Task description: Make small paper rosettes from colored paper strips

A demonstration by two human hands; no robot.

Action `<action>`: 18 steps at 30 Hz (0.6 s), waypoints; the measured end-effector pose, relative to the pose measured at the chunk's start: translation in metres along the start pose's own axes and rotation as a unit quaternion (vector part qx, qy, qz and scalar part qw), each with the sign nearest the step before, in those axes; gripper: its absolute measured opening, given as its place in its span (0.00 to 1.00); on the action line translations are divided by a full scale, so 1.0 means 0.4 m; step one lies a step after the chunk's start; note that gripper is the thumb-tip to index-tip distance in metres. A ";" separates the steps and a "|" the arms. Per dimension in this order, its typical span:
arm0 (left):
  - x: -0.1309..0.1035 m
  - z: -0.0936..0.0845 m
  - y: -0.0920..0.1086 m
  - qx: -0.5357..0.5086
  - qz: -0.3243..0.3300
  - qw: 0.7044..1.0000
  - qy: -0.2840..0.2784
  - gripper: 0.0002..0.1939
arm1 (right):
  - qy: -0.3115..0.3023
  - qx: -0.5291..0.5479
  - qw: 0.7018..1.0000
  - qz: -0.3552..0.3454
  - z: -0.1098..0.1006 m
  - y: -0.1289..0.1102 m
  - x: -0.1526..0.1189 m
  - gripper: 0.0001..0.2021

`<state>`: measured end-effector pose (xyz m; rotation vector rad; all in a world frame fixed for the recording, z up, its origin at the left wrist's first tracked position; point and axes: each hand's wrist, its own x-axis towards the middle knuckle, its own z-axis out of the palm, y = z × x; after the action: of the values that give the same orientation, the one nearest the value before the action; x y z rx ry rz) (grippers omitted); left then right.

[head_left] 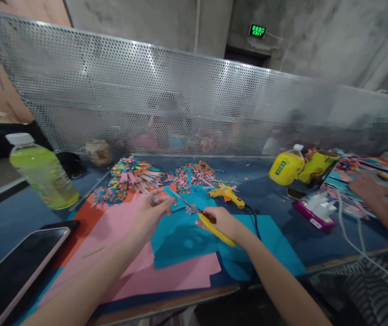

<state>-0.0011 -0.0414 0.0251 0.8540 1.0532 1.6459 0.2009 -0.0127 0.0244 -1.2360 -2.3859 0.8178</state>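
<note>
My right hand (pixel 219 222) is closed round the yellow handles of a pair of scissors (pixel 217 230), whose blades point up and left towards my left hand (pixel 151 208). The fingers of that left hand are bent together beside the blade tips, and what they pinch is too small to make out. Blue paper sheets (pixel 187 240) lie below both hands. Under my left forearm is pink paper (pixel 119 253), partly over an orange sheet (pixel 82 226). A small curled paper piece (pixel 190 209) rests by the blades. A yellow glue gun (pixel 227 194) lies just beyond my right hand.
Paper-strip clusters (pixel 134 174) and loose coloured strips (pixel 194 175) lie at the back, before a perforated metal screen (pixel 187 90). At left are a drink bottle (pixel 41 172) and a phone (pixel 21 271). At right are a yellow bottle (pixel 286 165), a purple tissue pack (pixel 314 215) and another person's hand (pixel 366 188).
</note>
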 end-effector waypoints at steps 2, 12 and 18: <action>-0.006 0.003 0.000 0.002 -0.009 1.000 -0.005 0.29 | 0.001 0.010 1.000 -0.012 0.003 0.003 -0.002 0.20; -0.011 0.004 -0.004 -0.002 -0.019 1.000 -0.003 0.32 | 0.017 0.002 1.000 -0.015 0.018 0.010 0.006 0.22; -0.022 0.016 -0.001 0.012 -0.037 0.999 -0.023 0.31 | 0.015 0.016 1.000 -0.015 0.013 -0.002 -0.001 0.20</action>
<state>0.0072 -0.0482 0.0265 0.8543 1.0622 1.5494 0.1980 -0.0151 0.0209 -1.1887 -2.3525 0.8189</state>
